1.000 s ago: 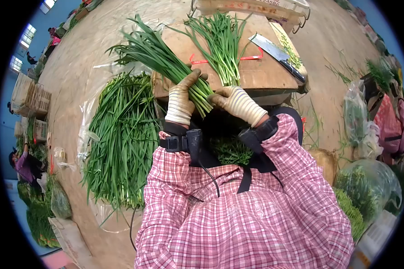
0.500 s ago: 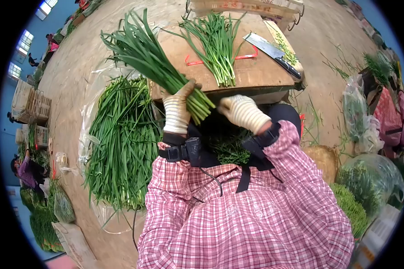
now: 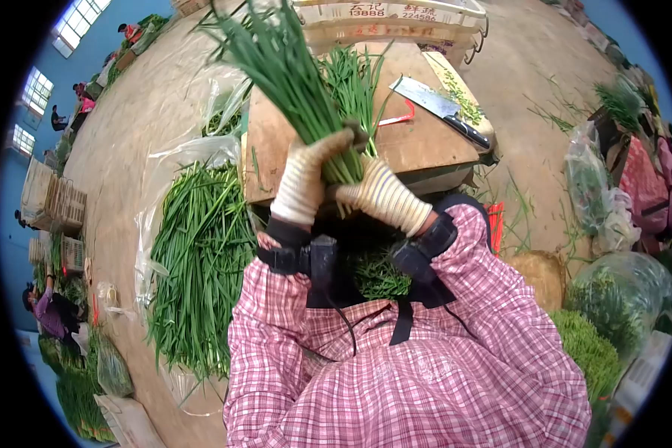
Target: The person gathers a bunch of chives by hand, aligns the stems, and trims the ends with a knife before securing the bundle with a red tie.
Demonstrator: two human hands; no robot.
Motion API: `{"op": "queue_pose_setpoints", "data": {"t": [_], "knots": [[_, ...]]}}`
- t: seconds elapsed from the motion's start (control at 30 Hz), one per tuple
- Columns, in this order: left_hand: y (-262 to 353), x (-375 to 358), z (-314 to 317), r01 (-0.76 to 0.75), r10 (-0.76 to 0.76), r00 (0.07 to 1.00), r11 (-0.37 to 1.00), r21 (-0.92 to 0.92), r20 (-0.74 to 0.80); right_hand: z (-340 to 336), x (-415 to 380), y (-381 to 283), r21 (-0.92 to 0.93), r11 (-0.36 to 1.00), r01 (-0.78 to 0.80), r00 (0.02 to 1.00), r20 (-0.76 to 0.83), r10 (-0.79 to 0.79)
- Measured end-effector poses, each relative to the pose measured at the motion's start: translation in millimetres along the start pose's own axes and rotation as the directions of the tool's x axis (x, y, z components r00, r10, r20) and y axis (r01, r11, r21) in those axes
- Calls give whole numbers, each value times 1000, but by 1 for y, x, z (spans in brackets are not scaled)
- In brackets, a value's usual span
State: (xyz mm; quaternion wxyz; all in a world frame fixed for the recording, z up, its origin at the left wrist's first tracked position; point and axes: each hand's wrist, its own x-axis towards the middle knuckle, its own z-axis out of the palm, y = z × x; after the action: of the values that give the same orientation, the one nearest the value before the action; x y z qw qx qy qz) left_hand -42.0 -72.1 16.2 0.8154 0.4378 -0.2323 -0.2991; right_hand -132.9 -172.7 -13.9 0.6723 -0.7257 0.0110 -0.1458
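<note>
My left hand, in a striped work glove, is wrapped round a thick bunch of long green leafy stalks. The leaves point up and away, the pale cut ends down toward me. At those lower ends is my gloved right hand, its fingers closed against the stalks. Behind the bunch, a smaller pile of the same greens lies on the wooden board, partly hidden. A red strip lies beside that pile, and a cleaver with a black handle rests to its right.
A large heap of greens lies on clear plastic left of the board. Pale crates stand beyond it. Chopped bits cover a narrow board at its right. Bagged greens sit at the right; a person is at far left.
The bunch and my left hand have moved right and now stand more upright, over the board's pile. My right hand has moved left onto the stalk ends. The view has shifted slightly.
</note>
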Motion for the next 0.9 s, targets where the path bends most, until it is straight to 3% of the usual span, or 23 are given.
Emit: {"op": "queue_pose_setpoints", "data": {"t": [0.03, 0.1, 0.13, 0.17, 0.23, 0.27, 0.33, 0.37, 0.43, 0.47, 0.57, 0.6, 0.63, 0.67, 0.7, 0.73, 0.77, 0.83, 0.9], "knots": [[6, 17, 4, 16, -15, 999, 999, -31, 38, -12, 12, -6, -77, 994, -71, 997, 32, 74], [17, 56, -2, 84, -80, 989, 996, -27, 127, -25, 37, -9, -30, 997, -65, 998, 8, 66], [23, 73, -4, 92, -93, 984, 996, 11, 152, -30, 44, -35, -33, 958, -286, 958, 10, 286], [29, 90, -7, 101, -108, 979, 994, 50, 175, -30, 56, -35, -10, 973, -231, 972, -34, 231], [25, 130, -40, 206, -220, 959, 974, 94, 178, -33, 69, -35, 29, 956, -292, 956, 17, 291], [26, 130, -38, 167, -177, 984, 925, 341, -2, -32, 78, -21, 30, 956, -291, 957, 25, 290], [6, 145, -68, 309, -269, 950, 717, 624, -162, -24, 93, 18, 17, 876, -482, 876, 12, 481], [1, 140, -73, 383, -288, 921, 559, 735, -261, -21, 93, 19, 79, 780, -621, 782, -9, 623], [-4, 143, -88, 524, -374, 823, 213, 824, -427, -19, 90, 58, 204, 828, -522, 845, -5, 534], [-17, 135, -97, 422, -277, 904, 470, 775, -325, -18, 92, 58, 273, 742, -612, 771, -4, 637], [-45, 124, -115, 278, -27, 934, 679, 680, -355, -16, 92, 60, 267, 727, -633, 754, -4, 657], [-47, 120, -115, 260, -46, 938, 747, 611, -343, -19, 93, 77, 265, 729, -631, 755, -7, 656], [-54, 125, -131, 224, -55, 962, 714, 663, -266, -26, 94, 111, 11, 929, -370, 928, 48, 369], [-52, 119, -120, 109, 61, 975, 701, 705, -212, -24, 96, 114, -212, 977, -23, 981, 184, 63], [-52, 112, -106, -4, 175, 973, 673, 740, -153, -23, 98, 116, -216, 976, -21, 980, 187, 63], [-61, 120, -114, 52, 167, 972, 537, 842, -166, -18, 99, 90, -147, 932, -330, 936, 79, 344], [-61, 121, -110, 52, 168, 971, 540, 840, -168, -14, 99, 71, -45, 796, -603, 797, -7, 603], [-65, 117, -102, 47, 108, 991, 296, 954, -82, -13, 91, 56, -113, 786, -608, 791, 3, 612], [-74, 116, -105, 36, 97, 993, 291, 956, -67, -11, 69, 38, 260, 773, -578, 812, 95, 575]]}}
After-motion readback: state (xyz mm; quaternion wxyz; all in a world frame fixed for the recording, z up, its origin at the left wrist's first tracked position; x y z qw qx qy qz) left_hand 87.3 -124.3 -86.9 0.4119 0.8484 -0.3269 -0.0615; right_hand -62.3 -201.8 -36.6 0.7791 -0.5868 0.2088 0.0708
